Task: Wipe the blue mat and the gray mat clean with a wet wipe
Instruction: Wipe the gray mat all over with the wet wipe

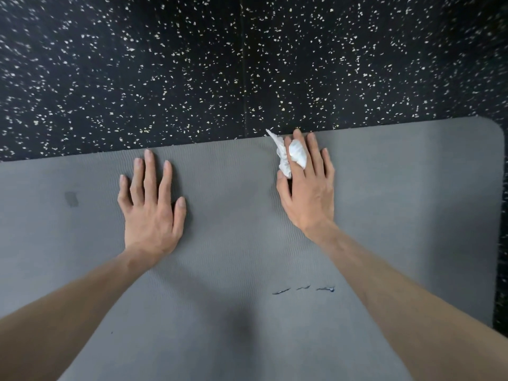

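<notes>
1. Gray mat [247,243] spread across the near floor, far edge meeting black speckled flooring [192,64].
2. Left hand [152,207] flat on the mat, fingers straight and spread, grasping nothing.
3. Right hand [308,188] near the mat's far edge, fingers extended, white wet wipe [291,156] bunched and pinched between them.
4. Dark blue streaks [303,289] on the mat, nearer than the right hand.
5. Small darker patch [72,199] left of the left hand.

The gray mat [247,243] is spread flat, its ribbed surface marked by a few dark scuffs. The white wet wipe [288,155] is crumpled near its far edge, threaded between fingers.
</notes>
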